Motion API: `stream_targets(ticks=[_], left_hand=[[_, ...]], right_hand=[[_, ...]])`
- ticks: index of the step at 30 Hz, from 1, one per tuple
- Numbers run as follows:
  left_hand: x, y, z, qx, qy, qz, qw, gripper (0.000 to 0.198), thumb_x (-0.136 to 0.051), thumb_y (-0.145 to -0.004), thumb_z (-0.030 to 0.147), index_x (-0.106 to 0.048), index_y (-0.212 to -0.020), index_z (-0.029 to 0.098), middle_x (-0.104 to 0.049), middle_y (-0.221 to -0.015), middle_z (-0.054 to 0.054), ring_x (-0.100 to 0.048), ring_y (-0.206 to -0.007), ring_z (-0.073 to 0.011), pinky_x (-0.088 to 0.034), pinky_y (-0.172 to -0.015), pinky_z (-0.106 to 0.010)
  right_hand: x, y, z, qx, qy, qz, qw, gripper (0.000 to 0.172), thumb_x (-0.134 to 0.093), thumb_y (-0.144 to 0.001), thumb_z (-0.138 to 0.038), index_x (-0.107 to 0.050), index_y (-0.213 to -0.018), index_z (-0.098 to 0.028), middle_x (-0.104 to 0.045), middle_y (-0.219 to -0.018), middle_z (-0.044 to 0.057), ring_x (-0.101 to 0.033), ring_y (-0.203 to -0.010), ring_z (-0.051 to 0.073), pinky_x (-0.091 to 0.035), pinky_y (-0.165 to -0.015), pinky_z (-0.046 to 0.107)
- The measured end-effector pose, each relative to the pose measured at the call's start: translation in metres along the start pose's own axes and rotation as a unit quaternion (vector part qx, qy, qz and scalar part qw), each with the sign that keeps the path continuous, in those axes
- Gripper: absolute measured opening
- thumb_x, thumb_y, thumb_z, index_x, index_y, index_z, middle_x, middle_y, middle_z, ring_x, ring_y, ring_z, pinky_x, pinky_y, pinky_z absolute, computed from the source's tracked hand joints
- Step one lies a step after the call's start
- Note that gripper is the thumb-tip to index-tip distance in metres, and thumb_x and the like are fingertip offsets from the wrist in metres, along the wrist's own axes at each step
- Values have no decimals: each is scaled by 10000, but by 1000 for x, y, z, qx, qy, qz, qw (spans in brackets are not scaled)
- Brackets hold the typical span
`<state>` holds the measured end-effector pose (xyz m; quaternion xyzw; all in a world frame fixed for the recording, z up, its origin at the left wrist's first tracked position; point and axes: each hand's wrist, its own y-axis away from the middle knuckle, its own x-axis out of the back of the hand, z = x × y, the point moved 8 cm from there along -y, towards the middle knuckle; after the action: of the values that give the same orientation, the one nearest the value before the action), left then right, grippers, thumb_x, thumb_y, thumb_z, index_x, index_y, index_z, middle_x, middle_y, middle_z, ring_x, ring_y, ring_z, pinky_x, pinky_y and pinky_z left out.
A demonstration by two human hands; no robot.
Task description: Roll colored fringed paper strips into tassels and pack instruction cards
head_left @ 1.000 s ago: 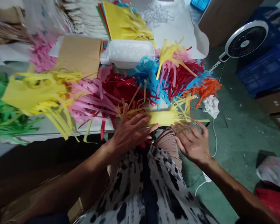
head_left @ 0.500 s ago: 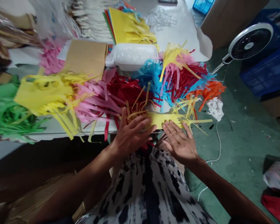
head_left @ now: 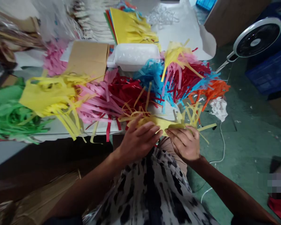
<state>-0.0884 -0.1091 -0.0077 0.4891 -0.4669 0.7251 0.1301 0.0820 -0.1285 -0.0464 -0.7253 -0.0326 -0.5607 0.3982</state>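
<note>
A strip of yellow fringed tissue paper [head_left: 162, 122] lies across the table's front edge, its middle curling up and loose fringe spreading from both ends. My left hand [head_left: 140, 137] holds the left part of its lower edge, the thumb pointing up and the fingers close together over the paper. On the right part, my right hand [head_left: 186, 142] has its fingers curled round the same edge. The undersides of both hands are hidden. Just beyond the strip are dark red fringed paper [head_left: 128, 89] and pink fringed paper [head_left: 96, 104].
Green fringe [head_left: 11, 115] and a yellow fringed bundle [head_left: 46, 97] lie to the left. Behind stand a white plastic container [head_left: 137, 54], brown cardboard [head_left: 87, 56] and stacked yellow sheets [head_left: 128, 25]. Blue and orange fringe [head_left: 215, 90] lie right. A fan [head_left: 257, 39] stands beyond the table.
Both hands lay flatter on the yellow strip before. My fingers have now curled round its lower edge, and the paper bends upward in the middle.
</note>
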Motion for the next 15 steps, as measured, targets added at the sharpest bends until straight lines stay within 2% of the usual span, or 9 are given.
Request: stream_targets(ticks=[1, 3, 5, 8, 11, 13, 15], left_hand=[[-12, -3, 4, 1, -1, -11, 1000, 280, -709, -973, 187, -728, -1248, 230, -791, -1183, -15, -697, -1166, -193, -232, -1363, -553], [-25, -9, 4, 16, 2, -10, 1000, 218, -693, -989, 187, -743, -1200, 209, -803, -1129, -17, -712, -1117, -185, -307, -1339, -522], [-23, -15, 2, 20, 8, 3, 1000, 188, -658, -1011, 178, -743, -1179, 187, -810, -1117, -22, -724, -1087, -182, -391, -1296, -492], [-4, -27, 10, -33, 5, 6, 999, 235, -586, -1043, 149, -710, -1242, 145, -801, -1206, -53, -723, -1158, -197, -486, -1220, -443], [18, -36, 11, -85, -24, -6, 996, 268, -551, -1061, 151, -689, -1290, 144, -788, -1265, -67, -716, -1215, -211, -557, -1134, -399], [35, -37, -6, -79, -59, -3, 995, 279, -563, -1059, 156, -688, -1308, 165, -788, -1267, -65, -722, -1214, -214, -583, -1089, -379], [61, -33, -35, -51, -95, 29, 994, 302, -617, -1037, 159, -691, -1327, 192, -791, -1265, -51, -725, -1208, -212, -598, -1059, -365]], right_hand=[[4, 1, 0, 7, -6, 13, 1000, 489, -720, -955, -144, -650, -1421, -272, -826, -1146, 6, -723, -1019, 195, -402, -1079, 435], [11, -1, 0, 17, -17, 26, 999, 440, -720, -951, -144, -676, -1373, -262, -831, -1074, 5, -715, -986, 194, -413, -1056, 429], [18, -6, 4, 6, -15, 13, 1000, 398, -710, -949, -154, -688, -1337, -242, -826, -1108, 25, -709, -1006, 211, -406, -1066, 448], [26, -16, 18, -33, 2, -21, 999, 419, -659, -941, -189, -670, -1356, -243, -805, -1206, 44, -692, -1122, 268, -364, -1108, 506], [44, -26, 42, -84, 6, 7, 996, 424, -609, -891, -222, -691, -1306, -264, -811, -1112, 40, -688, -1142, 303, -369, -1082, 521], [59, -30, 60, -114, 6, 46, 992, 370, -586, -905, -279, -715, -1252, -270, -803, -1046, 50, -697, -1103, 308, -390, -1050, 519], [72, -34, 72, -125, 4, 69, 990, 343, -572, -938, -334, -730, -1238, -279, -791, -1009, 57, -700, -1068, 314, -403, -1043, 531]])
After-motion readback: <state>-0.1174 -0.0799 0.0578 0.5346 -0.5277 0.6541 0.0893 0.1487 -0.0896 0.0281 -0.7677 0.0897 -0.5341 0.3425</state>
